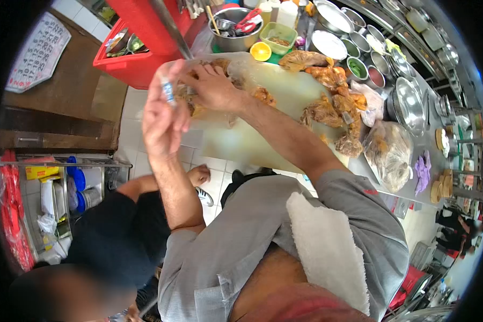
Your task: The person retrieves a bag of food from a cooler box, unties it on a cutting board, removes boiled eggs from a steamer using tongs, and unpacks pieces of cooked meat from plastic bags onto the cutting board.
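Note:
My left hand (pixel 165 115) is raised at the table's left end, fingers apart, with a small blue-and-white strip on or against one finger. Beside it, my right hand (pixel 213 86) lies spread over a clear plastic bag (pixel 235 70) with brown meat pieces inside. One orange-brown piece (pixel 263 96) sits just right of the bag. Farther right on the pale board (pixel 241 140) are more cooked-looking pieces (pixel 323 111). Half an orange (pixel 261 51) rests near the board's far edge. The bag's contents under my right hand are partly hidden.
Another person in black (pixel 104 236) is at the lower left, close to my left arm. A red bin (pixel 137 53) stands beyond my hands. Metal bowls (pixel 410 107), a tied plastic bag (pixel 389 155) and a purple glove (pixel 423 172) lie at the right.

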